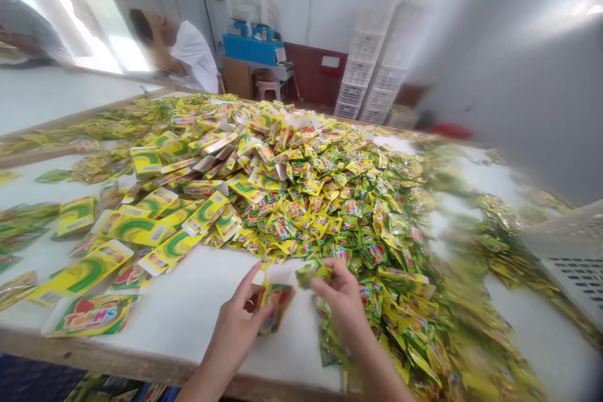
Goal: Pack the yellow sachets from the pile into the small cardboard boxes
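Near the front of the white table [183,308], my left hand [238,311] grips a small yellow and green printed box [277,304], its open white flap turned upward. Just to the right, my right hand [343,298] pinches a small green and yellow packet [311,271] close to the box's open end. Beyond and beside my right hand spreads a heap of similar shiny packets [348,207]. Several flattened or empty-looking yellow boxes [136,226] are piled to the left. One box [97,315] with "TWINS" lettering lies near the table's front edge.
A white perforated crate [572,257] stands at the right edge. Stacked white crates [357,75] rise against the back wall. A person in a white shirt [194,53] sits across the table, and another person [28,28] is at far left. A blue crate [38,377] sits below the table.
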Tool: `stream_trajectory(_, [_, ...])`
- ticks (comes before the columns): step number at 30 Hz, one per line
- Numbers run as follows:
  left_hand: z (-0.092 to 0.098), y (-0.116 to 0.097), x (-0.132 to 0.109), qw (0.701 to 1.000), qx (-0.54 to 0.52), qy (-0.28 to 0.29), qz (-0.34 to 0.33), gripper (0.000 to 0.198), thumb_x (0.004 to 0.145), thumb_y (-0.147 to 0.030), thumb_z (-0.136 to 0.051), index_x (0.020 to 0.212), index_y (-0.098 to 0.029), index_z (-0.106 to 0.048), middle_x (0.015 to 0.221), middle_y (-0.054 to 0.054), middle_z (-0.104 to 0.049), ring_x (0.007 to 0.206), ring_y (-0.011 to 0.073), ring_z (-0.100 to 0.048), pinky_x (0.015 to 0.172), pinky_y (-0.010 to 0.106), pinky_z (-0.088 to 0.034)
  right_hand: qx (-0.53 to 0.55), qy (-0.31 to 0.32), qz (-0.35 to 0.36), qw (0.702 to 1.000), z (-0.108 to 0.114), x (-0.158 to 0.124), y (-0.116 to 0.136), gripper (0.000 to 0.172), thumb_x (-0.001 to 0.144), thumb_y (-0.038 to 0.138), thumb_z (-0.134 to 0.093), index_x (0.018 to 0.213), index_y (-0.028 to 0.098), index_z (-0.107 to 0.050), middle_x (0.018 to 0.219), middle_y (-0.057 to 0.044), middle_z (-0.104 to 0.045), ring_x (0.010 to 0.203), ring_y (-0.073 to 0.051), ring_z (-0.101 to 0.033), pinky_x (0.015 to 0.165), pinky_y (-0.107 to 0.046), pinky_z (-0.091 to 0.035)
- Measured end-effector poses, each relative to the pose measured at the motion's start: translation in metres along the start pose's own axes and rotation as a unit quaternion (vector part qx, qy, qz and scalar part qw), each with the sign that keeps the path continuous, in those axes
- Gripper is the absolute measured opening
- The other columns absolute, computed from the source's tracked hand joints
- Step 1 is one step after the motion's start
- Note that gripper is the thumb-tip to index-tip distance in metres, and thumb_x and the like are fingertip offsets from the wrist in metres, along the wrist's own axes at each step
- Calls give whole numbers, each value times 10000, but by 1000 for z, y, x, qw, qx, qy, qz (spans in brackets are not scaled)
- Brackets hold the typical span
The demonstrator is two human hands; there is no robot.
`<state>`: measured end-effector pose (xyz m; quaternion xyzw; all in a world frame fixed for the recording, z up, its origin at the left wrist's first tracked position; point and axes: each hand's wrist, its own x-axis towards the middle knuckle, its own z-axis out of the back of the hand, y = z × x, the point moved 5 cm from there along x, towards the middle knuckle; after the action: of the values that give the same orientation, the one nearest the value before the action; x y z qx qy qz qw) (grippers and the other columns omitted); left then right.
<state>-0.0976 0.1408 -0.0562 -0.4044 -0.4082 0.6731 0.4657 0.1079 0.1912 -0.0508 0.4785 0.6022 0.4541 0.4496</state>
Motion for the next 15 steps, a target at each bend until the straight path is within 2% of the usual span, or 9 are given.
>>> stream_trajectory(1, [-8,-1,-3,999,-18,32,6,704,723,-380,-731,1377,-247,-504,955,32,-732,746,205,-674,733,303,-542,34,-4,13,999,2,1,9,313,753,273,-724,1021,223,-570,860,-9,-663,727,-166,-612,638,-254,-476])
stream_trajectory(3, [-24,1,-8,994,-64,83,17,522,743,-397,-717,1220,-207,-623,1015,63,-733,873,241,-684,790,310,-538,10,13,47,999,4,3,22,304,743,220,-731,1020,231,-605,893,-12,-670,784,-177,-622,691,-269,-489])
stream_trajectory(5, [-36,7,-12,989,-101,100,26,434,772,-406,-695,1144,-190,-638,1062,84,-726,937,260,-676,815,318,-532,-95,39,101,990,2,3,30,306,738,134,-702,1022,239,-661,945,-20,-676,884,-196,-621,791,-295,-484])
stream_trajectory(7, [-43,13,-14,986,-126,103,33,405,786,-404,-687,1122,-187,-628,1074,91,-720,969,268,-666,830,325,-526,-219,60,152,962,0,1,35,389,754,64,-642,1082,269,-688,961,-19,-669,920,-194,-608,831,-297,-466])
stream_trajectory(11, [-45,20,-20,981,-151,113,38,345,822,-389,-658,1109,-201,-631,1130,85,-702,1056,270,-639,871,322,-512,-382,114,173,901,-5,-7,39,505,758,-20,-549,1119,305,-688,920,-20,-616,869,-178,-584,759,-266,-460])
stream_trajectory(15, [-41,17,-25,983,-142,111,15,296,836,-369,-650,1086,-211,-647,1109,70,-702,1055,257,-634,908,318,-493,-448,172,178,859,-19,-14,47,495,766,-30,-551,1100,310,-685,939,-20,-581,881,-181,-567,760,-268,-456])
